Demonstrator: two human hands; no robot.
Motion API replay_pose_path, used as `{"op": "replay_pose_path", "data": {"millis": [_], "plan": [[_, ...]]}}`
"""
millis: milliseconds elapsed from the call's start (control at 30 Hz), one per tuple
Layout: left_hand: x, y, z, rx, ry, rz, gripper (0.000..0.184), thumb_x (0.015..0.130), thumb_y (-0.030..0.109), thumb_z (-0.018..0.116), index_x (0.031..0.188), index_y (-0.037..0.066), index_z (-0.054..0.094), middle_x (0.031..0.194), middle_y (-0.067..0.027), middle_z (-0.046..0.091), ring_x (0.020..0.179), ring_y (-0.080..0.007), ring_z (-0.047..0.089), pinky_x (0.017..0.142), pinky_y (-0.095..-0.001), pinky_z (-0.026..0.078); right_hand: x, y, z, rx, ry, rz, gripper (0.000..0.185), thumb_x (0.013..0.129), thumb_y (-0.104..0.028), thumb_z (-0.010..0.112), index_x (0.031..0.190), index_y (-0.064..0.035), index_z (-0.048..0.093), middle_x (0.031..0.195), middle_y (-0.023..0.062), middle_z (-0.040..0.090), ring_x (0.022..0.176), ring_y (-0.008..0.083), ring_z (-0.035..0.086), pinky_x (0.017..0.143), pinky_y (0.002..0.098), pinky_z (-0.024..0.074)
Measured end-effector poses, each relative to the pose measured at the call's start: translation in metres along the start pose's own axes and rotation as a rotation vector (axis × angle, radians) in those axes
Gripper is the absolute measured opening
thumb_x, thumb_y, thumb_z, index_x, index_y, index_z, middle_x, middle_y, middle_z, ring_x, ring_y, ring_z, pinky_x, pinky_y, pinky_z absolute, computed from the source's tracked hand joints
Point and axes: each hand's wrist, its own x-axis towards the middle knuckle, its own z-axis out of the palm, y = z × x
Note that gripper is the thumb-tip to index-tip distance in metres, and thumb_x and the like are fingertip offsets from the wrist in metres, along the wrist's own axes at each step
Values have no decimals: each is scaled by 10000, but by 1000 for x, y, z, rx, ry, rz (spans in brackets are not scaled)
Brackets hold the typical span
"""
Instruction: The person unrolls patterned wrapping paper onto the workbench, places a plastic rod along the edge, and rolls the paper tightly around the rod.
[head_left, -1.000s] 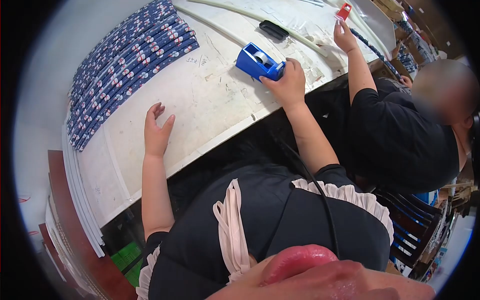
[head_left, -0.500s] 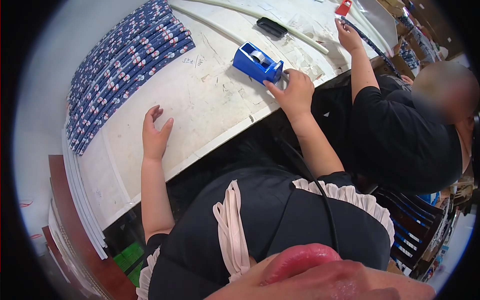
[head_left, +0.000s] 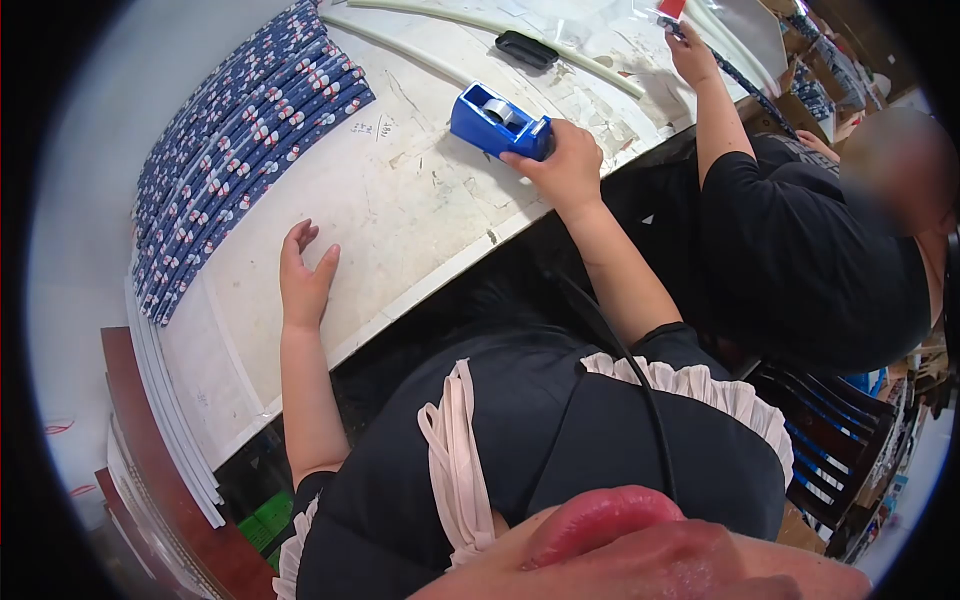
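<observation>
A blue tape dispenser (head_left: 487,128) with a roll of clear tape (head_left: 503,112) stands on the white worktable (head_left: 400,210). My right hand (head_left: 565,165) grips its front end, the thumb along the near side and the fingers partly hidden behind the dispenser. Well to the left, my left hand (head_left: 306,275) is held at the table's near side, fingers loosely curled and thumb apart, with nothing in it. Beyond that hand lies a stack of navy fabric-like rolls or strips (head_left: 250,150) with a snowman print.
A black tray-like object (head_left: 527,50) and long pale tubes (head_left: 400,50) lie at the back. On the right, a co-worker in black (head_left: 800,240) has one hand (head_left: 693,58) by a red dispenser (head_left: 670,10). White strips and a brown board (head_left: 150,400) flank the table's left end.
My right hand has moved forward and closed round the front end of the tape dispenser. My left hand has hardly moved. The whole view has shifted slightly.
</observation>
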Motion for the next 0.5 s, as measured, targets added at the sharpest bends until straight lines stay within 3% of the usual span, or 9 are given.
{"op": "replay_pose_path", "data": {"millis": [67, 167, 300, 400, 500], "plan": [[0, -1, 1, 0, 1, -3, 636, 891, 176, 780, 1427, -25, 504, 1397, -202, 592, 1350, -291, 554, 1148, -409, 411, 3, 1, -2, 18, -31, -4, 561, 646, -439, 942, 942, -12, 729, 874, 141, 711, 872, 331, 661, 816, 450, 523], [0, -2, -2, -15, -2, -1, 639, 887, 175, 783, 1427, -24, 504, 1399, -204, 592, 1348, -289, 554, 1149, -410, 409, 4, 3, -1, 99, -98, 50, 572, 659, -435, 920, 984, -4, 731, 951, 194, 725, 922, 391, 668, 866, 477, 528], [2, 0, -2, -11, -11, -16, 643, 887, 180, 785, 1428, -24, 504, 1398, -206, 593, 1346, -287, 553, 1150, -412, 409, 6, 13, -7, 190, -31, 135, 566, 679, -422, 908, 856, 58, 667, 827, 234, 698, 763, 414, 673, 730, 466, 543], [0, -6, -1, -35, -17, -20, 644, 888, 188, 784, 1429, -21, 504, 1399, -204, 592, 1348, -288, 551, 1150, -412, 409, 6, 30, -8, 299, 106, 278, 558, 686, -410, 909, 860, 54, 654, 853, 235, 687, 794, 396, 673, 743, 473, 536], [0, -2, -2, -32, -18, -23, 645, 888, 195, 784, 1431, -16, 506, 1402, -203, 591, 1352, -289, 549, 1151, -411, 408, 5, 39, -9, 176, 75, 171, 550, 679, -382, 921, 914, 35, 650, 894, 221, 678, 848, 389, 663, 778, 474, 533]]}}
